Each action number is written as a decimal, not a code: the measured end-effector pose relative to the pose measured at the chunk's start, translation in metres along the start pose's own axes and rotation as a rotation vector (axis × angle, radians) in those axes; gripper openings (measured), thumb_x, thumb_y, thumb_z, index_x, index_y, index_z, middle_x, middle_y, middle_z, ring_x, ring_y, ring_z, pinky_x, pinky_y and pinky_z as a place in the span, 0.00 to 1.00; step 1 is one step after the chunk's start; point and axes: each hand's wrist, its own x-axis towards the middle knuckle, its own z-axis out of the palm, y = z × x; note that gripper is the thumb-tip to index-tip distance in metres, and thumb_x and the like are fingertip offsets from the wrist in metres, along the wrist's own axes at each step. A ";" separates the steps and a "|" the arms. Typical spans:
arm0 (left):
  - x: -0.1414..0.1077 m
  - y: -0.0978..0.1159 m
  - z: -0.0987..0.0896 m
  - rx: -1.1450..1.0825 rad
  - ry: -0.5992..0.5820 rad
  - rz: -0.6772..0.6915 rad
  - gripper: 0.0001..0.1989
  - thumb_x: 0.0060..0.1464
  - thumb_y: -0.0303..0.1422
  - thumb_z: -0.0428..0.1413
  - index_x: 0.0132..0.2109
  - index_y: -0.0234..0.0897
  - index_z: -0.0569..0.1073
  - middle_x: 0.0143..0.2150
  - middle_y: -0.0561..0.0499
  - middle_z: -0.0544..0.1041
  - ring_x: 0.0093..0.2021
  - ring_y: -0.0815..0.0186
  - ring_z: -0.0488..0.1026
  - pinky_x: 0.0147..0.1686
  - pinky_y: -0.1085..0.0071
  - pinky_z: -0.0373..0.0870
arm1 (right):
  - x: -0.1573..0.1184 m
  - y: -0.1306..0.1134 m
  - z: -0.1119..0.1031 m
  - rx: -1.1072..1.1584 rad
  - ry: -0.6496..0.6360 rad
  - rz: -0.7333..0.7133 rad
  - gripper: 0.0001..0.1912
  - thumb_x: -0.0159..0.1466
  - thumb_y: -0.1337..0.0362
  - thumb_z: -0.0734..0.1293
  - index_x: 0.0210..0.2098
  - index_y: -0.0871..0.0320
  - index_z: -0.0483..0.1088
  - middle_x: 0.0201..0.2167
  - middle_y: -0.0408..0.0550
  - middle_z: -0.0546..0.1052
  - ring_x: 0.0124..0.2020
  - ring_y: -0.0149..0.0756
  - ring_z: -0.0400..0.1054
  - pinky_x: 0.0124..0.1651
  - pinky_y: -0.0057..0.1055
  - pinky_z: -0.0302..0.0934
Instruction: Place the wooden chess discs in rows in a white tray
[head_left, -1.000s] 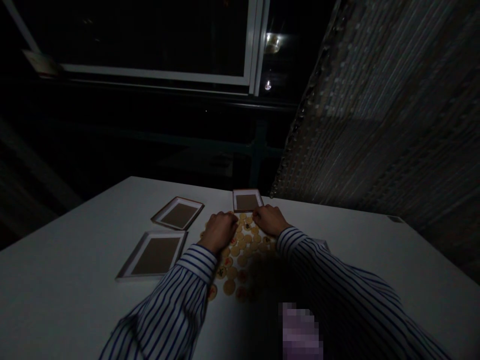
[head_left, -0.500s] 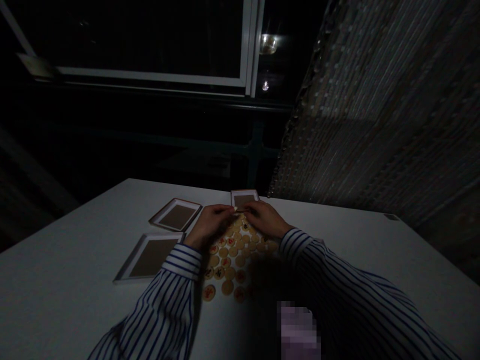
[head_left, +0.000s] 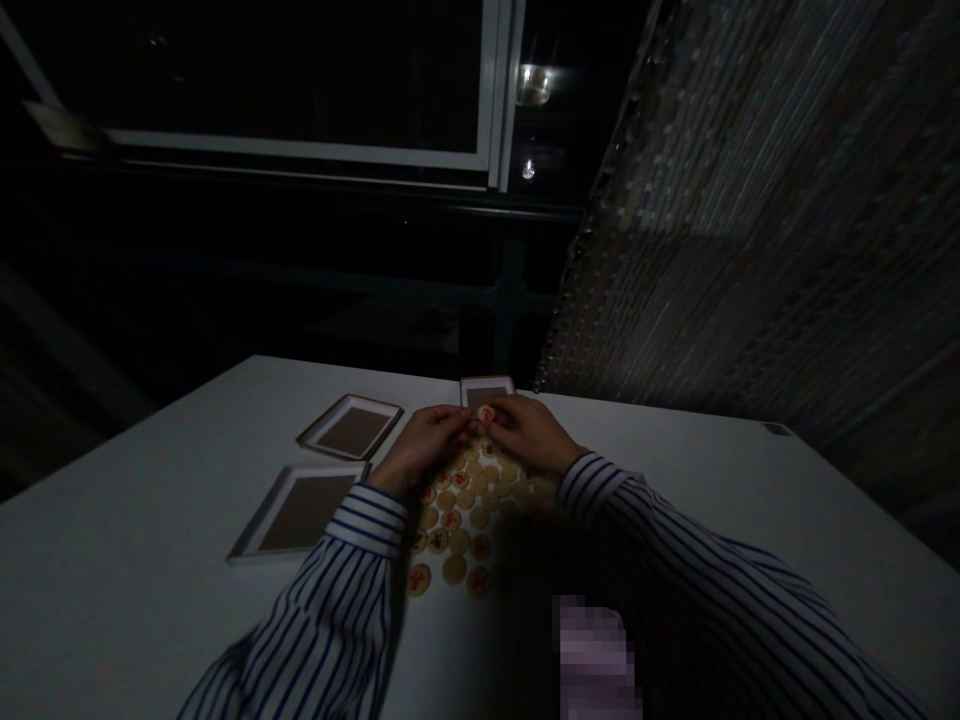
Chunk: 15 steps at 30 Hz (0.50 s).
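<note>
Disc (head_left: 486, 413): round, pale, red-marked | right hand (head_left: 529, 432): pinching it | left hand (head_left: 426, 440): half-curled, hold unclear

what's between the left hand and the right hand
A red-marked piece, in the grip of the right hand, with other pieces lower down; the head view shows this.

White table (head_left: 720, 490): widest passage right, from right sleeve (head_left: 690, 590) to far right corner. Left edge passable, outside near-left tray (head_left: 307, 508) and far-left tray (head_left: 352, 430). Smaller gap by far edge, far-left tray to far tray (head_left: 484, 397). Left hand (head_left: 421, 440), right hand (head_left: 538, 434) obstruct far tray's near side; discs (head_left: 459, 541) crowd middle.
</note>
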 end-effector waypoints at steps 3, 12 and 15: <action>-0.001 0.004 0.000 0.071 0.063 -0.006 0.14 0.46 0.40 0.54 0.35 0.32 0.74 0.32 0.49 0.76 0.26 0.73 0.68 0.28 0.76 0.63 | -0.003 0.022 -0.011 -0.024 0.039 0.108 0.16 0.58 0.60 0.60 0.43 0.60 0.68 0.37 0.49 0.74 0.36 0.32 0.66 0.39 0.25 0.55; -0.004 0.005 0.003 0.118 0.019 -0.007 0.13 0.48 0.38 0.54 0.37 0.34 0.73 0.32 0.49 0.76 0.29 0.71 0.70 0.29 0.75 0.65 | -0.033 0.071 -0.013 -0.305 -0.216 0.310 0.16 0.57 0.59 0.59 0.41 0.59 0.69 0.34 0.50 0.75 0.33 0.34 0.66 0.33 0.26 0.53; -0.003 0.004 0.002 0.130 0.014 0.016 0.14 0.47 0.39 0.54 0.38 0.34 0.73 0.31 0.49 0.76 0.29 0.70 0.70 0.28 0.75 0.64 | -0.037 0.072 -0.010 -0.348 -0.290 0.301 0.15 0.56 0.59 0.60 0.39 0.57 0.70 0.36 0.50 0.75 0.36 0.37 0.67 0.33 0.28 0.53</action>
